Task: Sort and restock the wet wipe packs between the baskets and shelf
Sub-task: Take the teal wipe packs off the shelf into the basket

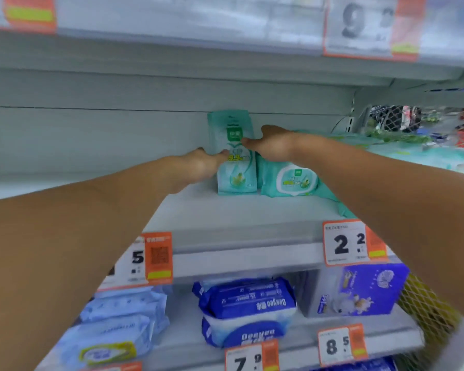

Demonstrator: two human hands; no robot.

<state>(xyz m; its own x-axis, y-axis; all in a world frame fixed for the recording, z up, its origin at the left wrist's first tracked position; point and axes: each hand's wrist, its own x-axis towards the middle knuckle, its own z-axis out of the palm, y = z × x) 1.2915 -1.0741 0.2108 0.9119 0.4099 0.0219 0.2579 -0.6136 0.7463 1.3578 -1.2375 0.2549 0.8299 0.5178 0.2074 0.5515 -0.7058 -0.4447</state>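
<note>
1. Store shelving fills the view, with orange-edged price tags (344,243) clipped along the front lips.
2. Grey and mostly bare, the middle shelf (225,212) carries the green packs toward its back right.
3. On the lower shelf (252,352) lie blue packs (245,311) stacked two high, pale blue packs (118,325) to their left, and a purple box (364,290) to their right.
4. A tall green pack (232,152) stands upright near the back wall, between both hands.
5. A flat green pack (292,180) with a white lid stands just to its right, touching it.
6. The left hand (198,164) holds the tall pack's left edge; thumb across the front, fingers hidden behind it.
7. The right hand (272,144) grips the tall pack's right edge higher up, thumb on the front; its fingers are curled round the far side, blurred.
</note>
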